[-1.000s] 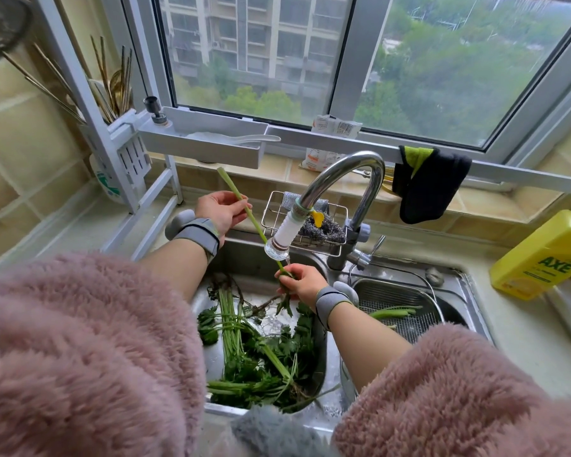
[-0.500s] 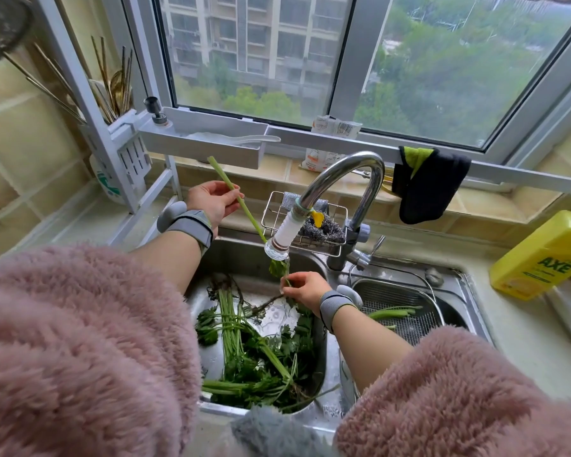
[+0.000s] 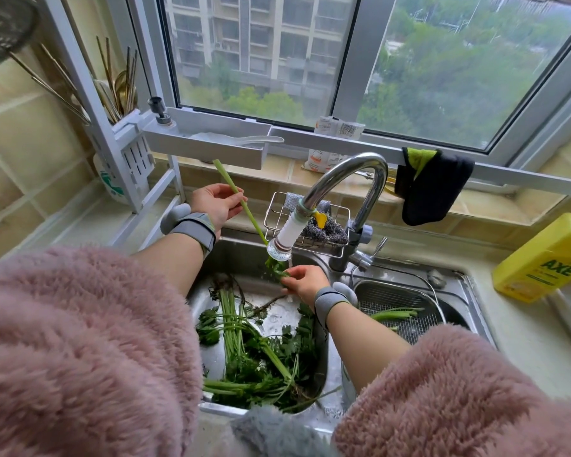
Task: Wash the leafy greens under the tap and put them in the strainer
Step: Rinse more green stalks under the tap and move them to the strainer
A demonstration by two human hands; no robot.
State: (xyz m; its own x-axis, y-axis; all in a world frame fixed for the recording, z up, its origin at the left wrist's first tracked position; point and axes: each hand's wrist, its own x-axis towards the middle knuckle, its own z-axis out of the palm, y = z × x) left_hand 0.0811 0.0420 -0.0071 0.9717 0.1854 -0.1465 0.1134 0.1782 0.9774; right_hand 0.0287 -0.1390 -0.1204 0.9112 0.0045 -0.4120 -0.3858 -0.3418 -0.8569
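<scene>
The fingers (image 3: 234,201) of the left hand (image 3: 216,206) curl around the upper part of a long, smooth, pale green stalk (image 3: 241,201), which slants down to the right. The fingers (image 3: 289,280) of the right hand (image 3: 305,282) pinch the stalk's leafy lower end right under the ribbed white nozzle of the curved chrome tap (image 3: 343,186), where water runs. Both wrists wear grey bands; fluffy pink sleeves (image 3: 80,341) fill the near edge. Below the hands, more leafy greens (image 3: 261,351) with thin stems and roots lie heaped in the rounded steel sink (image 3: 323,338). To the right, just beside it, a steel mesh strainer (image 3: 406,295) holds a few washed stalks. A wire rack with a scourer hangs behind the tap. A yellow bottle (image 3: 544,258) stands on the desk at far right.
</scene>
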